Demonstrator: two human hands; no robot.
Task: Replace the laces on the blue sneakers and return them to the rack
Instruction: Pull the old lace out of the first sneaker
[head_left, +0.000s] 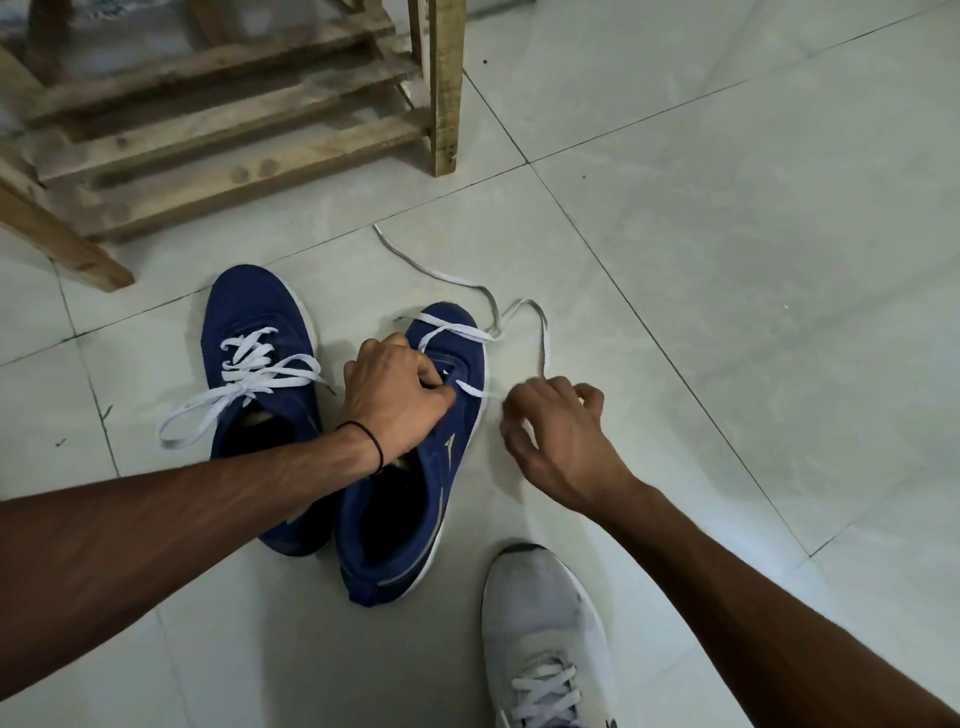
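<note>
Two blue sneakers stand side by side on the tiled floor. The left sneaker (260, 343) has white laces threaded and tied loosely. On the right sneaker (415, 493), only the eyelets near the toe carry a white lace (457, 280), whose ends trail over the floor. My left hand (397, 395) grips the right sneaker's eyelet area, fingers curled at the lace. My right hand (556, 436) hovers just right of that shoe and pinches the lace where it comes off the shoe's side.
A rough wooden shoe rack (234, 130) stands at the top left, its front leg (447, 88) near the middle. A foot in a white sneaker (545, 623) rests on the floor at the bottom. Pale floor tiles (753, 234) stretch to the right.
</note>
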